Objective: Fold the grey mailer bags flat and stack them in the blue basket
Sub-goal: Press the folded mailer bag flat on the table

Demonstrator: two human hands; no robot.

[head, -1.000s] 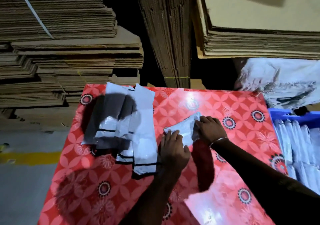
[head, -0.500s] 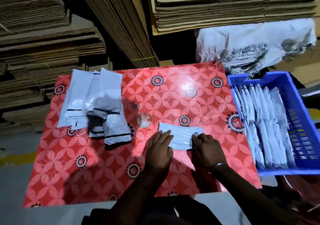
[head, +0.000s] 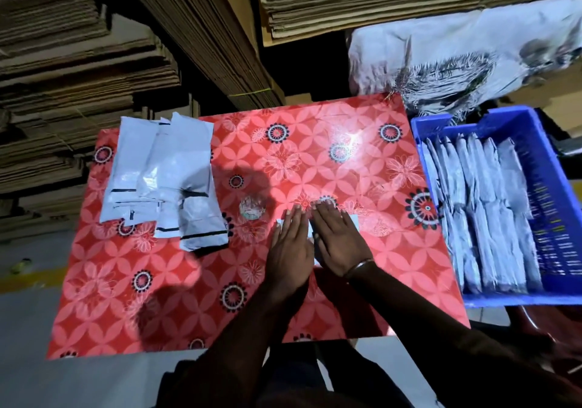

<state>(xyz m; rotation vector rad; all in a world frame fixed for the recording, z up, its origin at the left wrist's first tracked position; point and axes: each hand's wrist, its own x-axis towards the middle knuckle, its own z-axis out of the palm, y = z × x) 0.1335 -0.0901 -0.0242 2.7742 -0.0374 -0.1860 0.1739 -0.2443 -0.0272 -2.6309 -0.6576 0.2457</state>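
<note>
I press both hands flat, left hand and right hand, fingers straight, on one mailer bag at the desk middle. I judge the folding step; next, lift it right into the blue basket.

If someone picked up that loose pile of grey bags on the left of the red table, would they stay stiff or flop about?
Probably floppy: the unfolded mailer bags look thin, creased and crumpled. Likely slippery too, since their glossy film and the shiny tablecloth both catch the light. They seem light, lying loosely fanned over one another.
</note>
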